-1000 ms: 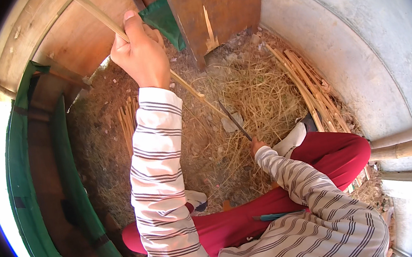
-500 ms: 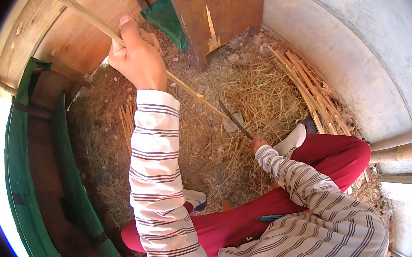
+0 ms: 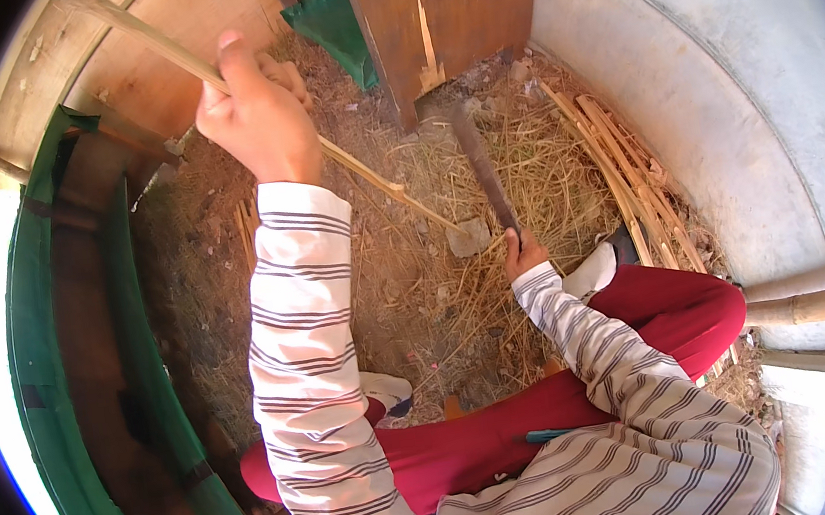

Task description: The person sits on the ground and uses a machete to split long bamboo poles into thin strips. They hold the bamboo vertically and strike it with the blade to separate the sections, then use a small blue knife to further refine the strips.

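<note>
My left hand [image 3: 261,107] is closed around a long, thin wooden stick [image 3: 364,175], probably split bamboo, held at a slant. Its upper end runs past the top left of the picture, and its lower end comes down by a grey stone [image 3: 469,237] on the ground. In my right hand [image 3: 525,252] is the handle of a long dark-bladed machete [image 3: 483,165]. The blade points up and away, right of the stick and apart from it; its far end is smeared by motion.
Dry straw [image 3: 535,179] and shavings cover the ground ahead. Split strips [image 3: 615,171] lie along the pale curved wall [image 3: 703,56] at right. A brown wooden panel [image 3: 453,17] stands at the back, green sheeting [image 3: 50,396] at left. My bent legs [image 3: 501,429] frame the near side.
The machete has swung upward, away from the stick, its blade now steeper. My left hand and the stick have shifted slightly left.
</note>
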Tool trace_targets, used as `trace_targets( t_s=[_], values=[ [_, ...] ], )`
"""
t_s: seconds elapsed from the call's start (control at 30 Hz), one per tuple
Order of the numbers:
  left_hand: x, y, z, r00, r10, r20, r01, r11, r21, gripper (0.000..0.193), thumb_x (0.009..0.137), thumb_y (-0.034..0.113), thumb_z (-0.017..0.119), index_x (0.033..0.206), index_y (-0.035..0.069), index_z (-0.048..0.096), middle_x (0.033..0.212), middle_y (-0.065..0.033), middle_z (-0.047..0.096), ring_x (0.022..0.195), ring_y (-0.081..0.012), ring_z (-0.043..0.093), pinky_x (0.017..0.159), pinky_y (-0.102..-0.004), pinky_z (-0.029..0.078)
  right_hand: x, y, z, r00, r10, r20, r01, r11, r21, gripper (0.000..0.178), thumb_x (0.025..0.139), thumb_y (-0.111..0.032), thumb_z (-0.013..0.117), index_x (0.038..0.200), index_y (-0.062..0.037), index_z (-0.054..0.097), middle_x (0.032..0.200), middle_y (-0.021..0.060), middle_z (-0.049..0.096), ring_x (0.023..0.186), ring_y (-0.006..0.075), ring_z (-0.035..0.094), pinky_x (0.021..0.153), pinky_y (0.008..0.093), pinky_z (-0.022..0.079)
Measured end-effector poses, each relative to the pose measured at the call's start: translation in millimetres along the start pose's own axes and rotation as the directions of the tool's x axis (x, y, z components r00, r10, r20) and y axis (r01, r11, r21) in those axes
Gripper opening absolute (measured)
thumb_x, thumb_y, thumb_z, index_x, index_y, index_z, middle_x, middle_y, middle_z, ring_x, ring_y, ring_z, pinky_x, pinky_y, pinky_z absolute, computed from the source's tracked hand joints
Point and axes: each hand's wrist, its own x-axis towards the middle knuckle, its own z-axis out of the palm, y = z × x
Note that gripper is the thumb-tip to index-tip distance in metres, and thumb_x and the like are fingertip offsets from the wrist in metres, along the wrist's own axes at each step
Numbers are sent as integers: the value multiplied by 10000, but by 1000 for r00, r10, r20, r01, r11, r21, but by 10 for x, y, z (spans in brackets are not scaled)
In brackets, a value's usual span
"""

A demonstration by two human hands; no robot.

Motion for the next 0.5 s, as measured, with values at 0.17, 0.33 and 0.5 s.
trace_targets(
  t_s=[0.17,0.33,0.5],
  values=[
    [7,44,-127,1000,-25,-7,25,1000,10,420,968,182,506,606,96,313,465,8,306,359,-99,314,350,-278,232,-345,358,286,941,251,229,-202,955,-219,377,1030,-348,395,1237,-46,488,807,303,640,761,484,651,650,529,519],
    [-37,35,23,1000,-17,-2,17,1000,24,395,971,176,496,625,92,324,461,9,304,362,-92,315,353,-278,232,-132,724,577,787,319,528,-75,899,-431,386,1063,-333,310,1237,-24,462,754,237,624,550,350,591,522,477,476],
    [-40,30,73,1000,-8,-26,8,1000,21,381,974,176,503,641,84,344,466,10,326,367,-77,305,355,-268,231,-113,585,488,783,340,521,-127,907,-402,454,1061,-395,259,1223,-35,482,708,201,614,540,333,586,530,490,480]
  ],
)
